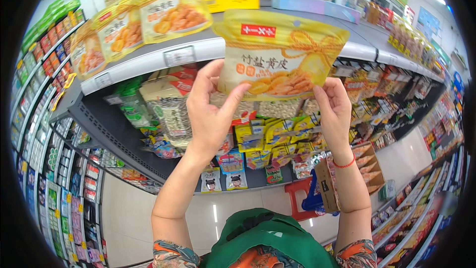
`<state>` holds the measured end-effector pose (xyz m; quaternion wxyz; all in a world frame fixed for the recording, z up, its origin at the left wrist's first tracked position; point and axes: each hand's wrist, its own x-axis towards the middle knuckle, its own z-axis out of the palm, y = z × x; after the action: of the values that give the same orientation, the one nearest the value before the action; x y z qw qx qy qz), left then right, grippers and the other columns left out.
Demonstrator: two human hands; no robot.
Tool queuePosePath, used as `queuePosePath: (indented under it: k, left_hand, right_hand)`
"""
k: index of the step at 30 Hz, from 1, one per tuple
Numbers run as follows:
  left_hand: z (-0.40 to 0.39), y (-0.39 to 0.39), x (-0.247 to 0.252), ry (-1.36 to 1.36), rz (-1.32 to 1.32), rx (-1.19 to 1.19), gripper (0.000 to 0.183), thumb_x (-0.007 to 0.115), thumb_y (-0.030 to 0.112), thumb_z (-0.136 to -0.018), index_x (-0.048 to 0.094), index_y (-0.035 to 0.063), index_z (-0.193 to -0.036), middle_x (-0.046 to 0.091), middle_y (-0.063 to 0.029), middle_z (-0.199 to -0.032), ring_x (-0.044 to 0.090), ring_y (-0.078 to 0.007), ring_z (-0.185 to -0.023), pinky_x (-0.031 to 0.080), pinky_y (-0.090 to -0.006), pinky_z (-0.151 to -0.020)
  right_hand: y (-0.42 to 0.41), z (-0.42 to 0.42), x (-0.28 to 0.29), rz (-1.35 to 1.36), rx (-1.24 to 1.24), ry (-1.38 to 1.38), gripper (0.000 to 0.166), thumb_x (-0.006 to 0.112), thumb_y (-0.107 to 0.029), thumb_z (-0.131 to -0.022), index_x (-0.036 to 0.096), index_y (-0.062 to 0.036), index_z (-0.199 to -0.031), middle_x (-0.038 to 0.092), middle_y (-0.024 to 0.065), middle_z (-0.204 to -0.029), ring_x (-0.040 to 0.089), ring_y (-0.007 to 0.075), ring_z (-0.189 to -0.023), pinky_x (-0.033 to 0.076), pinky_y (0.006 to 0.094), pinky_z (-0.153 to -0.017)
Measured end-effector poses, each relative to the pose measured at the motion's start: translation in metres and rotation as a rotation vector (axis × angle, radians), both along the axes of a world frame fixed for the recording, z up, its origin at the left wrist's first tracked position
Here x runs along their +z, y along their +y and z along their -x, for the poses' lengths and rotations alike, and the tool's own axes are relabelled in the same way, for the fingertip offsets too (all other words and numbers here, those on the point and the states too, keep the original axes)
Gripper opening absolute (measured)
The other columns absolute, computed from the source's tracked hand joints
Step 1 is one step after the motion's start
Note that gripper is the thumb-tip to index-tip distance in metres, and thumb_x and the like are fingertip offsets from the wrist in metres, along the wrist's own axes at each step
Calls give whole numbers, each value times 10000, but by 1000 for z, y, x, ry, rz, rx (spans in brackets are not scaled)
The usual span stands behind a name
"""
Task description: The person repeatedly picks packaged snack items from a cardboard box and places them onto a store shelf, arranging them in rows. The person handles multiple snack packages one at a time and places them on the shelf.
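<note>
Both hands hold a yellow snack pouch [279, 57] upright in front of the top shelf. A picture of a plate of orange preserved fruit and printed writing cover its front. My left hand [212, 108] pinches its lower left edge, thumb on the front. At the lower right corner, my right hand [333, 109] grips it between thumb and fingers. Three similar pouches stand on the top shelf to the left: a large one [174, 11], another beside it [118, 28] and one at the shelf's end [87, 50]. The held pouch hides part of the shelf edge.
A white price rail [148, 61] runs along the top shelf's front. Below hang bagged goods, including a seed bag [169, 108] and yellow packets [277, 132]. A red plastic stool [299, 197] and a cardboard box [327, 186] stand at lower right. Stocked shelves [48, 137] line the left.
</note>
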<state>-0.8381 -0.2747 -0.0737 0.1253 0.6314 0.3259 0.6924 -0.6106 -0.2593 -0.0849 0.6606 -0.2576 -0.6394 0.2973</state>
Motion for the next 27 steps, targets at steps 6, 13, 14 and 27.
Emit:
queuePosePath:
  k: [6, 13, 14, 27]
  left_hand:
    - [-78, -4, -43, 75, 143, -142, 455, 744, -7, -806, 513, 3, -1198, 646, -100, -1073, 649, -145, -924, 515, -275, -801]
    - [-166, -17, -91, 119, 297, -368, 482, 719, -36, -821, 454, 12, -1221, 633, -101, -1105, 642, -148, -975, 511, -271, -829]
    - [-179, -21, -97, 111, 327, -396, 491, 719, -35, -821, 448, 13, -1228, 633, -102, -1105, 642, -149, -976, 512, -272, -827]
    - [-306, -70, -181, -24, 735, -822, 835, 672, -40, -856, 150, 15, -1506, 551, -177, -1263, 595, -208, -1129, 500, -314, -922]
  right_hand:
    - [-40, -86, -44, 158, -212, -38, 59, 518, -16, -988, 554, -9, -1033, 549, -39, -877, 480, 10, -790, 374, 164, -688]
    - [-94, -169, -84, 392, -387, -19, 58, 527, -15, -981, 555, -6, -1032, 543, -42, -843, 475, 12, -753, 381, 171, -652]
    - [-102, -182, -89, 418, -400, -30, 60, 527, -15, -981, 557, -4, -1032, 551, -40, -846, 483, 12, -752, 388, 172, -650]
    - [-188, -295, -139, 633, -604, -123, 177, 560, -8, -947, 558, 45, -1117, 666, 13, -919, 588, 40, -822, 462, 197, -707]
